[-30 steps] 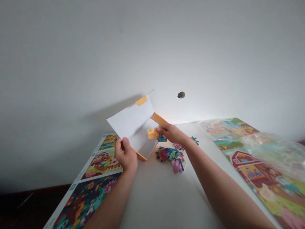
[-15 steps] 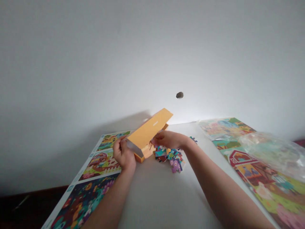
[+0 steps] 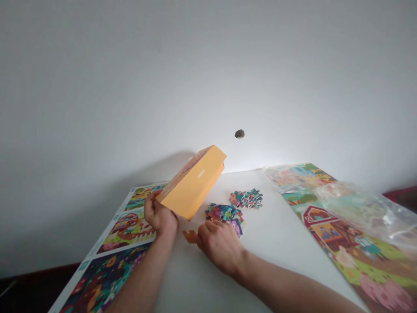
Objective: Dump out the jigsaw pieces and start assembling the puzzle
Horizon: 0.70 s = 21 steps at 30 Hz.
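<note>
My left hand is closed round the lower corner of an orange puzzle box, which it holds tilted above the white table. My right hand rests low on the table with its fingers curled, and its fingertips touch an orange puzzle piece that lies flat there. A heap of colourful puzzle pieces sits just beyond my right hand. A smaller cluster of pieces lies farther back.
A printed sheet of puzzle pictures lies along the table's left edge. A large farm picture covers the right side, partly under a clear plastic bag. A white wall with a small dark mark stands behind.
The box was open with my right hand inside it, then it was turned over and lifted left. My right hand has dropped to the table beside an orange piece.
</note>
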Tool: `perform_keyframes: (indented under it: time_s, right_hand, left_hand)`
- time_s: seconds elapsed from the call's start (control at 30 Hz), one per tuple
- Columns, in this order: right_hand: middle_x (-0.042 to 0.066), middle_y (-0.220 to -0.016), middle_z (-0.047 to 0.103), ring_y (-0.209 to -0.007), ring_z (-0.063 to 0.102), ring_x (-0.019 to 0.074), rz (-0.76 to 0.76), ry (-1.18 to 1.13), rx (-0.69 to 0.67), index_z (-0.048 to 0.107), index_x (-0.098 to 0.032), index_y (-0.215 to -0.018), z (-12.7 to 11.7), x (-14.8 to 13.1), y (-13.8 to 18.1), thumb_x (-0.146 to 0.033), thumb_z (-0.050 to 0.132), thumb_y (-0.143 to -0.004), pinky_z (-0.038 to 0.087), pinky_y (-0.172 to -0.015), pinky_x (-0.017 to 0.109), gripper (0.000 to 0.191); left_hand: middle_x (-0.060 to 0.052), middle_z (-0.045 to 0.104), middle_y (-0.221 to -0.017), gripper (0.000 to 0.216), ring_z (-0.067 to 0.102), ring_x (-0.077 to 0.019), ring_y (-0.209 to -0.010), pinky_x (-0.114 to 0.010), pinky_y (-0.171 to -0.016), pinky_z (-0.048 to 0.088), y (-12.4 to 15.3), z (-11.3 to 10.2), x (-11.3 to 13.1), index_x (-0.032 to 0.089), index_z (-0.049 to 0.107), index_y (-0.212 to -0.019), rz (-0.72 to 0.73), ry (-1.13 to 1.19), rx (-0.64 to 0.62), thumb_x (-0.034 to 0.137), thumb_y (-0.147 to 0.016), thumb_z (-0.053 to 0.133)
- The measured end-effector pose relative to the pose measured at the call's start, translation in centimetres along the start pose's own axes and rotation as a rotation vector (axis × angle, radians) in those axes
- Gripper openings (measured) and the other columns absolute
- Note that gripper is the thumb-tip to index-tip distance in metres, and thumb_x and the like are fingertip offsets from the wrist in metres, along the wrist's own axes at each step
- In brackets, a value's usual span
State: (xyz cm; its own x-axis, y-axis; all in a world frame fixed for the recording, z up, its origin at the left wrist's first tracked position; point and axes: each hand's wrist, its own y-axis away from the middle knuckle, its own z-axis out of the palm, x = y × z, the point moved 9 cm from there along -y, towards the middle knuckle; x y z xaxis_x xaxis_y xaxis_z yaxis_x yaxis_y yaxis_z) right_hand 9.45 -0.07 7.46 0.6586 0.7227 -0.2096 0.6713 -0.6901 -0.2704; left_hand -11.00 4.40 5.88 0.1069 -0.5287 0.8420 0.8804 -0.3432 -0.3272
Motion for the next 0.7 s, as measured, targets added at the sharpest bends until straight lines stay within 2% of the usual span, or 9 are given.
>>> perform_keyframes:
  time_s: [0.1,0.17,0.23,0.3,0.37,0.4,0.5,0.6,0.7]
  right_hand:
    - [0.005,-0.084,0.068,-0.077,0.065,0.0199,-0.001,0.000,0.039,0.060,-0.019,-0.086,0.4,0.2,-0.3,-0.033,0.046,-0.097,0.050,-0.062,0.027,0.022]
    - [0.004,-0.082,0.068,-0.073,0.064,0.0193,-0.002,0.010,0.079,0.058,-0.020,-0.085,0.7,0.1,-0.7,-0.034,0.045,-0.097,0.050,-0.061,0.027,0.023]
    - [0.003,-0.081,0.067,-0.070,0.064,0.0192,-0.016,0.000,0.118,0.058,-0.021,-0.084,1.0,-0.3,-1.1,-0.037,0.044,-0.097,0.049,-0.059,0.027,0.025]
    - [0.003,-0.082,0.067,-0.070,0.064,0.0196,-0.040,-0.011,0.149,0.058,-0.021,-0.086,1.3,-0.7,-1.3,-0.040,0.043,-0.097,0.050,-0.058,0.028,0.027]
    - [0.003,-0.082,0.067,-0.071,0.064,0.0202,-0.055,-0.018,0.165,0.059,-0.021,-0.087,1.4,-0.9,-1.4,-0.041,0.041,-0.098,0.050,-0.057,0.029,0.029]
    - [0.004,-0.083,0.068,-0.071,0.064,0.0205,-0.054,-0.021,0.165,0.060,-0.021,-0.088,1.4,-0.9,-1.4,-0.042,0.041,-0.098,0.051,-0.057,0.030,0.030]
    - [0.005,-0.087,0.070,-0.074,0.065,0.0222,-0.059,-0.047,0.113,0.064,-0.022,-0.091,1.8,-0.6,-1.4,-0.042,0.041,-0.097,0.051,-0.057,0.031,0.031]
    - [0.004,-0.101,0.073,-0.087,0.066,0.0249,-0.067,-0.102,0.039,0.067,-0.026,-0.099,2.6,-0.3,-1.4,-0.037,0.046,-0.094,0.053,-0.063,0.033,0.024]
    - [0.003,-0.119,0.069,-0.096,0.065,0.0235,0.018,-0.192,0.022,0.062,-0.032,-0.122,3.6,0.5,-1.7,-0.037,0.047,-0.095,0.054,-0.077,0.032,0.031]
  left_hand:
    - [0.002,0.057,-0.077,0.020,0.056,-0.0138,-0.067,-0.026,-0.059,0.046,-0.2,0.8,1.2,0.020,0.054,-0.080,-0.092,0.075,-0.014,0.030,-0.065,0.059]
    - [0.002,0.057,-0.075,0.022,0.056,-0.0142,-0.065,-0.027,-0.056,0.046,-0.3,2.1,1.9,0.020,0.055,-0.081,-0.195,0.143,-0.067,0.027,-0.062,0.062]
    - [0.003,0.056,-0.072,0.020,0.055,-0.0135,-0.062,-0.025,-0.052,0.043,-0.5,3.6,3.2,0.021,0.054,-0.081,-0.225,0.168,-0.091,0.027,-0.063,0.061]
    - [0.004,0.055,-0.069,0.019,0.054,-0.0121,-0.060,-0.023,-0.050,0.041,-0.4,6.3,4.4,0.021,0.051,-0.077,-0.247,0.191,-0.171,0.024,-0.062,0.063]
    - [0.005,0.056,-0.067,0.017,0.053,-0.0106,-0.056,-0.021,-0.049,0.039,0.4,10.3,5.2,0.020,0.051,-0.076,-0.271,0.173,-0.299,0.021,-0.062,0.061]
    - [0.006,0.054,-0.065,0.015,0.052,-0.0098,-0.054,-0.021,-0.049,0.039,1.1,12.4,5.3,0.020,0.052,-0.077,-0.296,0.144,-0.361,0.020,-0.063,0.059]
    - [0.005,0.054,-0.064,0.016,0.051,-0.0097,-0.053,-0.020,-0.048,0.036,4.5,18.3,4.6,0.021,0.058,-0.083,-0.328,0.093,-0.428,0.020,-0.068,0.051]
    - [0.003,0.058,-0.067,0.023,0.054,-0.0112,-0.057,-0.021,-0.051,0.038,9.8,23.8,2.3,0.021,0.061,-0.086,-0.392,0.039,-0.547,0.018,-0.071,0.044]
    - [0.001,0.060,-0.067,0.024,0.055,-0.0131,-0.058,-0.023,-0.052,0.039,15.3,27.8,-0.2,0.019,0.063,-0.084,-0.448,0.024,-0.640,0.016,-0.071,0.044]
